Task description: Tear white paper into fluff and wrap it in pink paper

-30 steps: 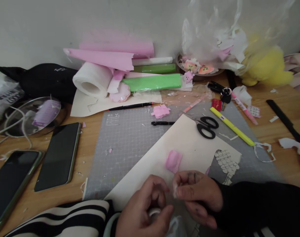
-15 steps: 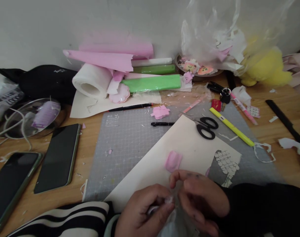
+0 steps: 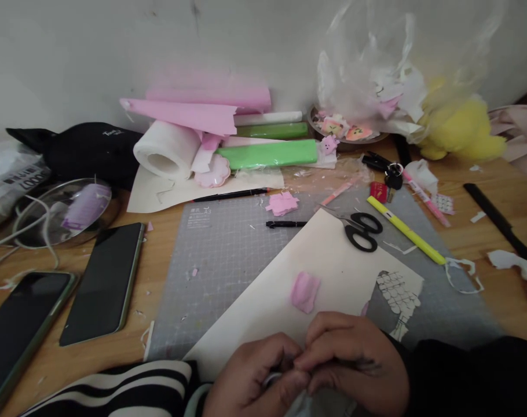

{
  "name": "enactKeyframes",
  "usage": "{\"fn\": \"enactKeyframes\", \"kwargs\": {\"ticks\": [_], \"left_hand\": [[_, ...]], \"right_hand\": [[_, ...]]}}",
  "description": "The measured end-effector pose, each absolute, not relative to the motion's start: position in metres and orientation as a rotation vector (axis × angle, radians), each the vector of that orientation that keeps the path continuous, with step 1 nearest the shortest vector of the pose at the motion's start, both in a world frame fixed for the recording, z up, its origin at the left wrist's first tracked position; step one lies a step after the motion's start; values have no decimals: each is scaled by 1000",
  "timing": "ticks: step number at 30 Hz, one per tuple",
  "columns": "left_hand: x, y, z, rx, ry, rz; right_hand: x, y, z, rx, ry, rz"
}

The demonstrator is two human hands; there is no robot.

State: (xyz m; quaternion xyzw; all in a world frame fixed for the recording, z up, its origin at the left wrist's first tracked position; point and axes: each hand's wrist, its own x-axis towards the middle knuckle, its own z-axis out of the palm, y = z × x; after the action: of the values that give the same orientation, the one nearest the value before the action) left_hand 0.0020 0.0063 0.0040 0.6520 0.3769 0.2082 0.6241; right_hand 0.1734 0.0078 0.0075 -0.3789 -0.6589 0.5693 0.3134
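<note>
My left hand (image 3: 259, 373) and my right hand (image 3: 354, 359) meet at the bottom centre, over the near part of a cream paper sheet (image 3: 255, 301). Thumb and forefinger of each are pinched together, fingertips touching. A thin whitish piece (image 3: 304, 405) shows below the fingers; its kind I cannot make out, and whatever is between the fingertips is hidden. Just beyond the hands a crumpled pink paper piece (image 3: 306, 292) lies on the sheet. To the right of my right hand is a paper cutout with a drawn scale pattern (image 3: 396, 292).
Black-handled scissors (image 3: 363, 231) and a yellow cutter (image 3: 406, 230) rest on the grey cutting mat (image 3: 220, 260). Pink paper pieces (image 3: 282, 203) and a black pen (image 3: 286, 224) lie farther back. Two phones (image 3: 102, 284) are at left. A paper roll (image 3: 168, 150) and keys (image 3: 392, 175) stand behind.
My right hand has moved in to the left, its fingers closing against my left fingertips. The small white bit seen earlier at the left fingertips is now covered. The camera view has shifted slightly.
</note>
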Motion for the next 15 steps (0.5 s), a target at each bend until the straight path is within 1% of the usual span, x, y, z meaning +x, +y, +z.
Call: {"fn": "enactKeyframes", "kwargs": {"ticks": [4, 7, 11, 15], "left_hand": [[2, 6, 4, 1463, 825, 456], [3, 2, 4, 1422, 911, 405], [5, -7, 3, 1422, 1071, 372], [4, -10, 1, 1596, 1123, 288]], "right_hand": [[173, 9, 8, -1067, -1719, 1415], [174, 13, 9, -1172, -1694, 1301], [179, 21, 8, -1332, -1674, 1031], [183, 27, 2, -1429, -1847, 769]]}}
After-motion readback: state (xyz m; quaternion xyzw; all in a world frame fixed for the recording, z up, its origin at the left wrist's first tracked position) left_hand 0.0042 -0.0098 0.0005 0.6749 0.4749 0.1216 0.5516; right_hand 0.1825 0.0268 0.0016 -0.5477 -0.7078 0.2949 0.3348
